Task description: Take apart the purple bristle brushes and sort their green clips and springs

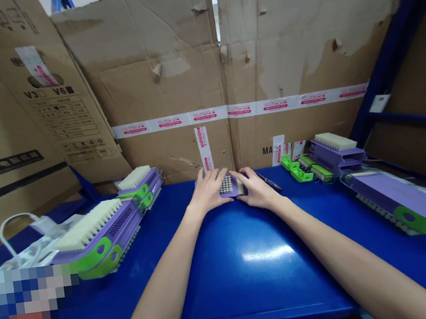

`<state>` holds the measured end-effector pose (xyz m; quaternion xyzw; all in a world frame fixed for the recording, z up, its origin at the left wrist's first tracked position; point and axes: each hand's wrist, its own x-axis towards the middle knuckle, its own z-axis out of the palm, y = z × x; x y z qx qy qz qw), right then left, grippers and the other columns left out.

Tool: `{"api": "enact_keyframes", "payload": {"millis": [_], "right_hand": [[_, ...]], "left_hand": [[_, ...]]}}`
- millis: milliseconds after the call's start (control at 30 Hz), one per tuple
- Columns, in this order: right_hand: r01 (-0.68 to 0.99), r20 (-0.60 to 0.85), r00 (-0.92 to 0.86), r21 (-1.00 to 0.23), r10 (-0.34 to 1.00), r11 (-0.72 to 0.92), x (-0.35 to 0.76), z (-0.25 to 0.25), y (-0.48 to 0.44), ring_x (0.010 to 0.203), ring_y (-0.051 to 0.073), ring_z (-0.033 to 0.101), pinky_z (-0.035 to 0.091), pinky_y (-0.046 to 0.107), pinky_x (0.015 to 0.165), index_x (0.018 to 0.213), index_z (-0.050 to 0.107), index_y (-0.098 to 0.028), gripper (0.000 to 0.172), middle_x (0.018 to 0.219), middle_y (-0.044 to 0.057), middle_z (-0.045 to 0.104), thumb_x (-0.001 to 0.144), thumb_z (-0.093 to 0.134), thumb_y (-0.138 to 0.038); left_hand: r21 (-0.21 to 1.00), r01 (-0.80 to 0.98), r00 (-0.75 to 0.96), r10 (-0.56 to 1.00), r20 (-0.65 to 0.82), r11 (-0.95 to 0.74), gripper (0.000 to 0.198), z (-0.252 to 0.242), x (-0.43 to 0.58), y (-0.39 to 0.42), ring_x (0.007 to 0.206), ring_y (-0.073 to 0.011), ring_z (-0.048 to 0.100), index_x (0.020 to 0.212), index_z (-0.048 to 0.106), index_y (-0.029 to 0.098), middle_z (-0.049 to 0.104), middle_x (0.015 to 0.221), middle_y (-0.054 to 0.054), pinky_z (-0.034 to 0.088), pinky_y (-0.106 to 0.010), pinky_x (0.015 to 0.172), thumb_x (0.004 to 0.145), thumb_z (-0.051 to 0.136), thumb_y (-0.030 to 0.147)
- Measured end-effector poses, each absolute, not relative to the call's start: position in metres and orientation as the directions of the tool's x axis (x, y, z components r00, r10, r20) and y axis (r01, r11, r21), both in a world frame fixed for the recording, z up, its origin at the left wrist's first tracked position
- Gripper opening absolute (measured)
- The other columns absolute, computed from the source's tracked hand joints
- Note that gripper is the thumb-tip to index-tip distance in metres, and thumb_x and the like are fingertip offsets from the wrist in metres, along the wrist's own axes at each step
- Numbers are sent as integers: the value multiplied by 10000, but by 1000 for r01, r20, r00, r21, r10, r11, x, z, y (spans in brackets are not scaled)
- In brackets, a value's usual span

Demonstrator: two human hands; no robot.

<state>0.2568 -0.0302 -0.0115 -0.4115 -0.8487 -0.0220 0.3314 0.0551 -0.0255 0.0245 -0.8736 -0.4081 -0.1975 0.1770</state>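
Note:
Near the back of the blue table, both hands are on a small purple brush (225, 185) with rows of pale bristle tufts facing up. My left hand (209, 190) lies over its left part, fingers bent across it and thumb along the near edge. My right hand (258, 189) is curled round the right end, thumb and fingers closed on a pale and dark part there. The hands cover much of the brush. A dark pen-like tool (269, 181) lies just behind my right hand.
Purple-and-green brushes with cream bristles stand at left (90, 236) and farther back (138, 184). More purple-and-green pieces (404, 198) lie at right, beside small green parts (302, 172). Cardboard panels (165, 82) wall the back. A white cable (7, 236) loops at left.

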Motion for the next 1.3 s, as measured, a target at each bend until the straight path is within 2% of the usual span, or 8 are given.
{"api": "enact_keyframes", "payload": {"millis": [167,267,467,600,767,933,1100,1300], "right_hand": [[769,540,-486,-110,687,630,253,-7,-33,1188,320,402,373,506,1018,1489,199,-220,878,1318,157,423,732,643,-208],[772,519,-518,-58,680,632,251,-3,-34,1161,321,400,373,502,1015,1490,202,-188,852,1297,163,448,744,613,-187],[744,502,-553,-61,665,665,258,5,-35,1138,311,411,392,509,990,1506,138,-249,916,1277,131,459,717,587,-129],[745,500,-561,-42,659,666,265,6,-35,1192,305,384,391,482,1007,1498,173,-267,928,1310,117,434,680,562,-68],[799,517,-416,-184,748,572,262,-4,-36,1175,305,451,401,468,992,1482,219,-218,830,1273,147,431,736,581,-223],[840,415,-286,-326,864,434,263,-14,-32,1227,327,452,358,465,1022,1482,160,-110,850,1322,210,451,802,559,-430],[883,376,-212,-322,902,342,270,-16,-26,1289,359,399,265,517,1065,1476,159,-59,847,1385,259,433,828,519,-470],[917,327,-111,-330,938,224,272,-16,-24,1327,331,363,114,572,1103,1483,168,-111,834,1370,215,477,837,505,-517]], "left_hand": [[-187,793,597,679,428,-579,618,25,62,-29,1093,-321,532,1228,490,141,600,1139,-153,362,-433,924,721,686,435],[-188,780,612,662,433,-597,607,25,60,-27,1085,-319,530,1221,490,139,597,1137,-148,364,-425,902,728,684,437],[-147,756,630,647,430,-638,590,26,59,-24,1098,-296,521,1242,466,183,588,1179,-122,362,-401,900,739,688,397],[-173,745,641,619,455,-644,547,26,53,-23,1096,-295,518,1249,469,179,586,1164,-123,349,-406,913,758,660,327],[-175,805,571,659,489,-567,565,22,43,-20,1111,-312,505,1273,447,178,565,1193,-149,352,-423,896,762,630,333],[-200,821,551,650,523,-535,641,16,38,-17,1114,-324,490,1298,421,149,546,1206,-164,340,-428,905,728,652,331],[-199,831,538,657,528,-520,719,15,37,-14,1086,-330,496,1277,447,158,540,1172,-163,338,-425,901,697,710,493],[-236,850,519,678,520,-470,821,13,41,-12,1059,-333,487,1261,466,153,535,1152,-177,339,-433,905,636,707,627]]}}
